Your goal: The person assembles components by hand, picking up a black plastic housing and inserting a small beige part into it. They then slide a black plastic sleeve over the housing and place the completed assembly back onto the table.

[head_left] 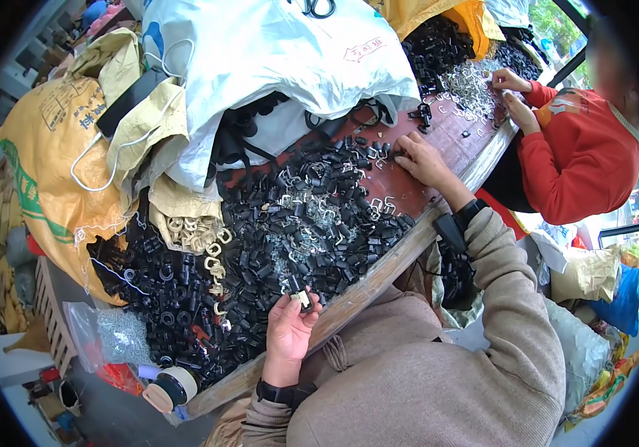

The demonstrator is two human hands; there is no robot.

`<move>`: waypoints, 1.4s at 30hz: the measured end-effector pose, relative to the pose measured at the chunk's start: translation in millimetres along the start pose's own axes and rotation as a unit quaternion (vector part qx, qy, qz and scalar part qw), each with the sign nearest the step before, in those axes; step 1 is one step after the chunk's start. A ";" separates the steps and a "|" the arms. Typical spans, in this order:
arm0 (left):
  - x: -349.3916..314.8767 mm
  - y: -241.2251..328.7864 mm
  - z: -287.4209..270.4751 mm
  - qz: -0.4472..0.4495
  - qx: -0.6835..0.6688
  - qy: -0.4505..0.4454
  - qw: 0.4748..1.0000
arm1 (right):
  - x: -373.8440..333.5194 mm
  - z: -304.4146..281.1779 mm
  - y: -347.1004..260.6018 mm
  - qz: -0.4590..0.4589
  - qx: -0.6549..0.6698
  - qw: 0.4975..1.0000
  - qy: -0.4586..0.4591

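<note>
My left hand point(290, 328) is raised at the near edge of the table, its fingers pinched round a small black plastic part point(296, 286) with a cream-coloured piece point(304, 299) on it. Farther to the right, my right hand point(421, 161) reaches low over the red tabletop point(401, 186). Its fingers are bent, with the thumb apart from them, beside a few pale U-shaped clips point(376, 151); I see nothing between them. A wide heap of small black plastic parts point(260, 223) covers the table between my hands, with shiny metal bits point(312, 205) strewn over it.
A big white sack point(282, 59) and a yellow sack point(51, 164) with a phone point(130, 103) stand beyond the heap. A wooden rail point(379, 279) edges the table. At the left lies a jar point(172, 389). A person in red point(573, 156) handles metal clips point(472, 86).
</note>
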State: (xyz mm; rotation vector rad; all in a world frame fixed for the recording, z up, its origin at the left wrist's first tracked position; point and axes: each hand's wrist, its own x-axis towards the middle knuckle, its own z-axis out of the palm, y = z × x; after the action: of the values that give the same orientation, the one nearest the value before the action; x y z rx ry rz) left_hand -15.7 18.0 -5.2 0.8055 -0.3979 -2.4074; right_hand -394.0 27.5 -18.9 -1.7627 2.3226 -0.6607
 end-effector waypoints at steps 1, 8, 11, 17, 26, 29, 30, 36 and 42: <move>-1.1 -0.7 -0.3 0.002 0.005 0.002 1.000 | -0.8 2.3 0.9 -0.005 -0.007 1.000 0.008; -7.5 -5.5 -1.4 0.025 0.018 0.005 1.000 | -2.6 16.4 11.2 -0.052 -0.025 0.997 0.047; -10.4 -7.8 -4.0 0.034 0.005 0.016 0.999 | -3.2 17.6 11.3 -0.007 -0.075 0.995 0.064; -18.2 -9.7 -5.1 0.036 0.013 0.003 0.999 | -7.9 20.3 2.2 -0.009 -0.122 0.988 0.098; -27.9 -2.0 -1.2 0.038 0.067 0.001 0.997 | -26.1 -0.2 -61.8 0.057 0.196 0.979 0.027; -26.1 -0.4 7.6 0.026 0.065 -0.007 0.998 | -49.9 -6.6 -113.1 0.024 0.473 0.875 -0.106; -24.4 -0.4 10.0 0.028 0.059 0.002 0.998 | -58.2 -5.4 -126.9 0.024 0.473 0.873 -0.118; -23.0 -1.2 16.0 -0.011 0.080 -0.030 0.996 | -85.2 13.5 -188.3 -0.106 0.526 0.806 -0.249; -26.7 -2.2 5.2 -0.017 0.057 -0.016 0.998 | -91.5 16.9 -215.9 -0.159 0.395 0.891 -0.157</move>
State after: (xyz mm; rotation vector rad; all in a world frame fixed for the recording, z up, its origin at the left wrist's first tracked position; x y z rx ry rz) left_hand -2.2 36.2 10.1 0.8298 -0.5415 -2.4500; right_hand -171.0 64.0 46.1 -1.6598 1.2679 -1.0747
